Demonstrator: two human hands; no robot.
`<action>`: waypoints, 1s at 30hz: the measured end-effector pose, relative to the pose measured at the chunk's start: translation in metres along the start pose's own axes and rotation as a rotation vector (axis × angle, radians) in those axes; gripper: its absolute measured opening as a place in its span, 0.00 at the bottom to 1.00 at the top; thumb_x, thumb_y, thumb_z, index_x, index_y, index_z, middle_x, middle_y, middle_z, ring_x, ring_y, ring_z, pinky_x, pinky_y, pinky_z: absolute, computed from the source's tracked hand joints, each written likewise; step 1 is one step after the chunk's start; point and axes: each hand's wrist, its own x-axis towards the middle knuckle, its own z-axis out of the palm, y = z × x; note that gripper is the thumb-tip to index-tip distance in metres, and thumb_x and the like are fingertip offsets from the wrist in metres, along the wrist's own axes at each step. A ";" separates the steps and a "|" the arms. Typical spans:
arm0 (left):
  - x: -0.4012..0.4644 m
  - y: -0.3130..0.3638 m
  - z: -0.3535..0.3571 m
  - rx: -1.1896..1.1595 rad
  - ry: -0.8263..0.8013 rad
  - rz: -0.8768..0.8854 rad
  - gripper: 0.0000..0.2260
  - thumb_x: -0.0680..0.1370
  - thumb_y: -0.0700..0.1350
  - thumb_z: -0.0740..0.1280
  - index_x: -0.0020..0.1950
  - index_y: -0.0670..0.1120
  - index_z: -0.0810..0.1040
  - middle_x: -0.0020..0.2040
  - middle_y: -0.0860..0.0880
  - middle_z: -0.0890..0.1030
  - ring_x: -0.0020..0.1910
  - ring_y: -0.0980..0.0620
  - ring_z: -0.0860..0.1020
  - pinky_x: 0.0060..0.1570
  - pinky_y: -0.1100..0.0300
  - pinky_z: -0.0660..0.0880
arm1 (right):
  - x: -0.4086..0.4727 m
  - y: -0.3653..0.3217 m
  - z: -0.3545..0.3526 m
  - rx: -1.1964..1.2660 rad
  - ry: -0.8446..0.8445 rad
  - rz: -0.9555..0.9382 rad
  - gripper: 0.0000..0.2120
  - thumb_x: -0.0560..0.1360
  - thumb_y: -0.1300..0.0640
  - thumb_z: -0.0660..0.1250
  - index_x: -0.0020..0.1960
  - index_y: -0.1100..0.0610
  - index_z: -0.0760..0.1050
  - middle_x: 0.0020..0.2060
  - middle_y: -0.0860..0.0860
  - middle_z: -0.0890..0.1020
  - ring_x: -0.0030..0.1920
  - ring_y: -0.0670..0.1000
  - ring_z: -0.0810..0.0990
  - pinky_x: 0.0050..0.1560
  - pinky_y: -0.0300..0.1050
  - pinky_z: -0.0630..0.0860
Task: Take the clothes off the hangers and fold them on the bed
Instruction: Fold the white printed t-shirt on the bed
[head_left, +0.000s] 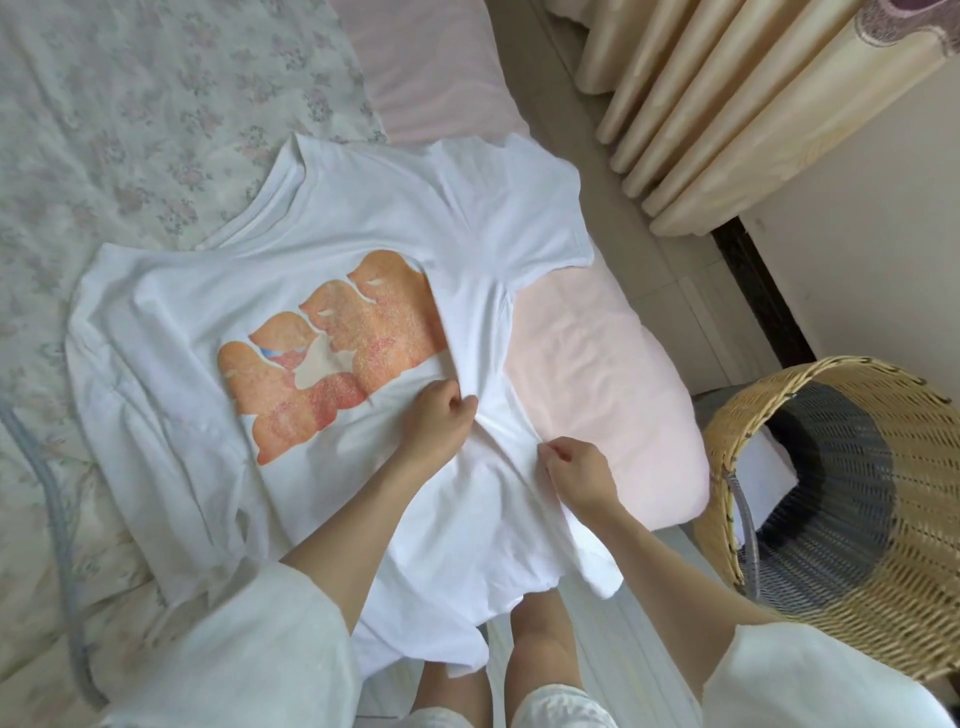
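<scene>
T-shirt, white w/ orange print, lies spread on bed, print side up, collar toward 11 o'clock, hem toward 6 and hanging off the bed edge over the person's knees. No hanger in view on it, so judged already off; fold step is in hand.

Left hand sits at shirt centre, just at 4 o'clock of the print, fingers curled and pinching a ridge of fabric. Right hand close by at its 4 o'clock, fingers also curled, pinching the same side panel nearer the hem. Cloth puckers between the two grips; creases run up toward the armpit at 1 o'clock.

Judgement: first lengthwise fold being set up, right side of shirt abt to go over. Next move calls for lifting both pinches together, carrying that edge toward 9 o'clock, keeping the line straight, tucking the right sleeve in w/ it.

Outward: pink pillow under the shirt's right side at 3 o'clock. Wicker basket on floor at 4 o'clock, apart from bed. Curtain at 1 o'clock.
</scene>
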 end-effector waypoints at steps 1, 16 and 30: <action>0.000 0.000 0.004 0.037 0.008 0.016 0.12 0.75 0.44 0.62 0.33 0.44 0.64 0.36 0.44 0.72 0.40 0.43 0.73 0.43 0.50 0.69 | 0.000 0.002 -0.006 -0.032 0.015 0.004 0.12 0.76 0.55 0.59 0.35 0.51 0.74 0.34 0.49 0.78 0.39 0.53 0.76 0.40 0.45 0.70; -0.018 -0.032 -0.047 0.123 0.389 0.096 0.07 0.75 0.35 0.63 0.51 0.40 0.78 0.48 0.42 0.79 0.46 0.41 0.77 0.50 0.46 0.73 | 0.005 -0.072 -0.010 0.055 -0.039 -0.142 0.25 0.76 0.42 0.61 0.68 0.55 0.66 0.51 0.48 0.75 0.57 0.53 0.76 0.58 0.49 0.72; -0.003 -0.070 -0.111 0.373 0.475 -0.203 0.19 0.73 0.50 0.66 0.64 0.53 0.73 0.65 0.49 0.68 0.66 0.46 0.62 0.61 0.47 0.61 | 0.037 -0.131 0.008 -0.376 0.420 -0.205 0.16 0.76 0.59 0.58 0.64 0.60 0.68 0.60 0.57 0.73 0.62 0.59 0.69 0.56 0.53 0.67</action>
